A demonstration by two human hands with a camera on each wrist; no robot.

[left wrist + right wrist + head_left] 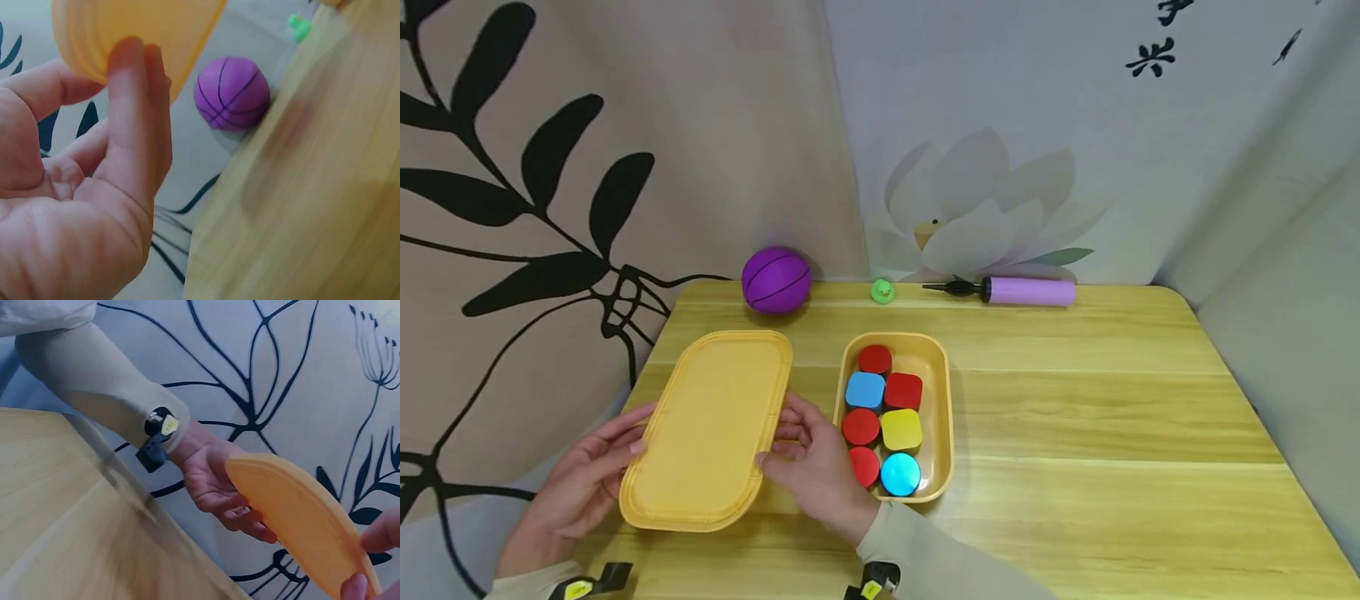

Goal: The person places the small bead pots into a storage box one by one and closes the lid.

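Both hands hold a yellow plastic lid, raised off the table and tilted, its flat face toward the head camera. My left hand grips the lid's left edge, thumb near the face and fingers behind it. At the right edge, my right hand pinches the lid between thumb and fingers. In the left wrist view the left fingers press against the lid's underside. Just right of my right hand stands a yellow tray-like box holding several red, blue and yellow blocks, some round and some square.
Along the table's back edge sit a purple ball with black lines, a small green duck and a purple hand pump with a black nozzle. The wooden table meets a patterned curtain behind.
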